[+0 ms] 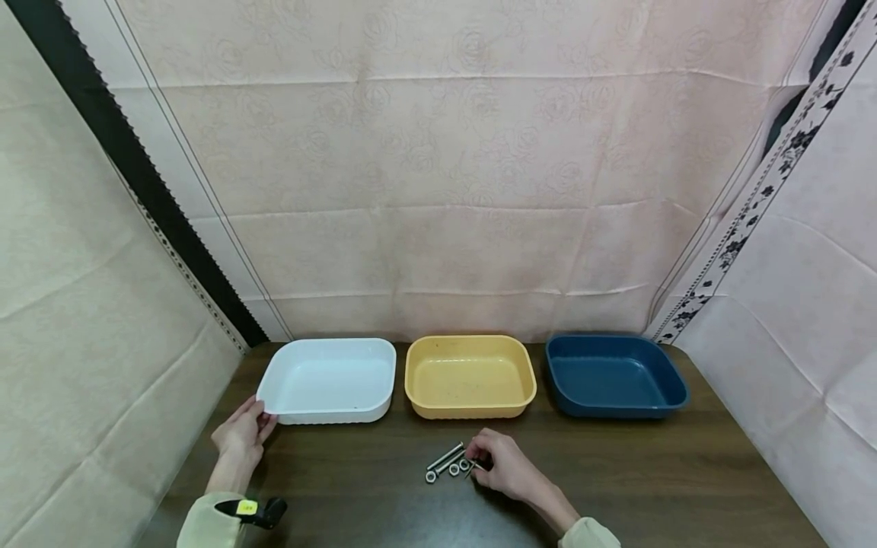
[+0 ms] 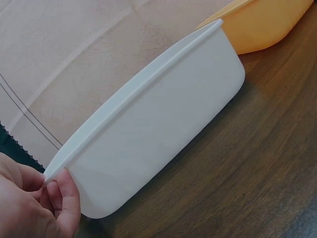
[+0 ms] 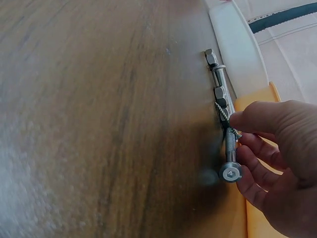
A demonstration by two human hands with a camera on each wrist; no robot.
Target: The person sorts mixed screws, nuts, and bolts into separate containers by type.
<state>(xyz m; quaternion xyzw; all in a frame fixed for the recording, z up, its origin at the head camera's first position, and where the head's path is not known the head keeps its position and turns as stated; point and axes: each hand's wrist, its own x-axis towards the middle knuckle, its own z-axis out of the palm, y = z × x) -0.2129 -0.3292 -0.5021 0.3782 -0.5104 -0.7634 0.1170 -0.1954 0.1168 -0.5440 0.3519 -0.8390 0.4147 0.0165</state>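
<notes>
Screw (image 3: pixel 222 112): pinched in right hand (image 1: pixel 503 466); tip toward 11 o'clock in right wrist view
Bolts (image 1: pixel 449 462): on surface (image 1: pixel 356 487), 9 o'clock from right hand; long axes 8-to-2; nuts (image 1: pixel 454 469) just beside
Yellow tray (image 1: pixel 470 412): near, 12 o'clock from bolts
Left hand (image 1: pixel 241 439): well apart, gripping white tray (image 1: pixel 327 417) at its 7 o'clock corner

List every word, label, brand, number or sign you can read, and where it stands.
No text can be read.
Yellow patch on the black wrist device: any marking is too small to read.
White tray, yellow tray, blue tray: no lettering visible.
Cloth trim: flower pattern, not text.
</notes>
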